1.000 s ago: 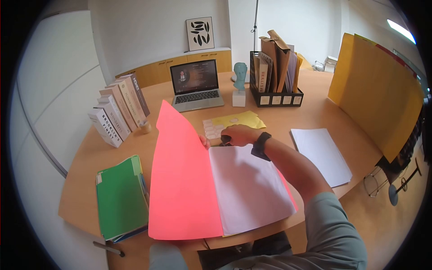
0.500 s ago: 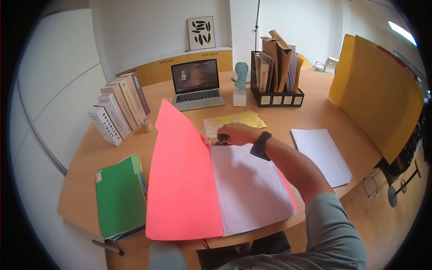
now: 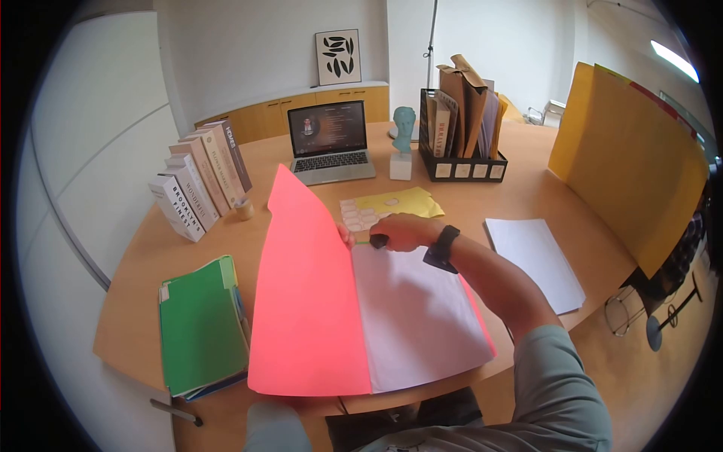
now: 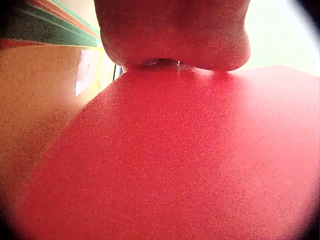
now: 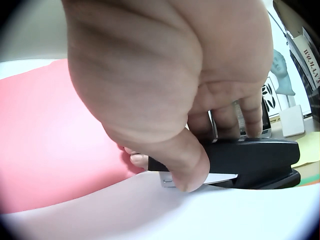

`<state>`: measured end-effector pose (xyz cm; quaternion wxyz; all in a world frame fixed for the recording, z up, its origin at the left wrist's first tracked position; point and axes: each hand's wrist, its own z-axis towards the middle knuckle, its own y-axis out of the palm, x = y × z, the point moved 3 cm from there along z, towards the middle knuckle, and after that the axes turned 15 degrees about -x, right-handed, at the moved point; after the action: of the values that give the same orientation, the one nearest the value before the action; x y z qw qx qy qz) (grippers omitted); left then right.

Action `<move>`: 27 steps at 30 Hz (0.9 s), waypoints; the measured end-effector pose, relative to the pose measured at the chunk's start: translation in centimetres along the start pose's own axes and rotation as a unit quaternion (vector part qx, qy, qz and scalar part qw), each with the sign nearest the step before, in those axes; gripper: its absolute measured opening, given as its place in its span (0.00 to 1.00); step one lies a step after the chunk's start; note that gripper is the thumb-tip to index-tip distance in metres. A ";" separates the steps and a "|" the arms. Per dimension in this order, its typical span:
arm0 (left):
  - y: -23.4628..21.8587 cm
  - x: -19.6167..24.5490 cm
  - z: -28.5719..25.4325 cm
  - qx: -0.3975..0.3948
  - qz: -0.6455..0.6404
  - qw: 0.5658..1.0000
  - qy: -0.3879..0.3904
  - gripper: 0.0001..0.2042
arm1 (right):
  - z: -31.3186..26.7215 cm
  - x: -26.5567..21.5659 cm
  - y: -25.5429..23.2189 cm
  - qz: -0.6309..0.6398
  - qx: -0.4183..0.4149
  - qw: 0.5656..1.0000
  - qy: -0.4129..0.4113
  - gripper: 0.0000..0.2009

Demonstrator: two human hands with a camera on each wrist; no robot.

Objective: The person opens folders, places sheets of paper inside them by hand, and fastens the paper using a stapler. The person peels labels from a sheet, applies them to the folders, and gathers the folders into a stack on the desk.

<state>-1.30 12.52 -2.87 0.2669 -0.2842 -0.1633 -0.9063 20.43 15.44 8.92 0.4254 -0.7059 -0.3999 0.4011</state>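
Observation:
A pink folder point(image 3: 301, 301) lies open on the wooden table point(image 3: 151, 256), its left cover raised upright. White sheets point(image 3: 422, 316) lie on its right half. My left hand point(image 3: 345, 236) holds the raised cover at its inner top edge; only fingertips show past it. In the left wrist view the hand point(image 4: 172, 35) lies against the pink cover point(image 4: 175, 160). My right hand point(image 3: 403, 231) grips a black stapler point(image 3: 378, 241) at the sheets' top left corner. In the right wrist view the thumb presses on the stapler point(image 5: 255, 157), whose mouth sits over the paper's edge.
Green folders point(image 3: 202, 328) lie at the left front. Leaning books point(image 3: 199, 188), a laptop point(image 3: 329, 143), a small bust point(image 3: 403, 139) and a file rack point(image 3: 461, 128) stand behind. A yellow envelope point(image 3: 392, 203) lies beyond the hands, loose white paper point(image 3: 535, 260) to the right, tall yellow folders point(image 3: 633, 158) beyond.
My right hand with the stapler has shifted slightly right and down onto the sheets' top corner. The raised pink cover and my left hand have stayed put.

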 end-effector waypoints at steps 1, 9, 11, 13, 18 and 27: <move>0.0 0.0 0.0 0.001 0.000 1.000 -0.001 0.17 | -0.2 -0.1 0.2 0.000 -0.005 1.000 0.003 0.14; 0.6 0.1 -0.2 0.010 0.003 1.000 -0.007 0.17 | 0.0 1.1 1.5 0.019 0.056 0.997 -0.040 0.13; 0.6 0.0 -0.5 0.013 0.003 1.000 -0.008 0.17 | -0.5 0.7 1.8 0.020 0.065 0.997 -0.027 0.13; 0.9 0.1 -0.7 0.018 0.005 1.000 -0.009 0.17 | -1.2 0.0 2.7 -0.003 0.094 0.996 -0.005 0.13; 1.4 0.3 -0.6 0.027 0.008 0.999 -0.015 0.17 | -0.8 0.7 4.1 -0.039 0.152 0.988 -0.009 0.13; 2.2 0.9 -0.2 0.039 0.013 0.999 -0.012 0.17 | -1.1 0.5 3.7 -0.080 0.143 0.986 0.014 0.14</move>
<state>-0.72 10.37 -2.18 0.2877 -0.2870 -0.1980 -0.8920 22.46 14.39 5.71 0.5583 -0.6088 -0.3874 0.4095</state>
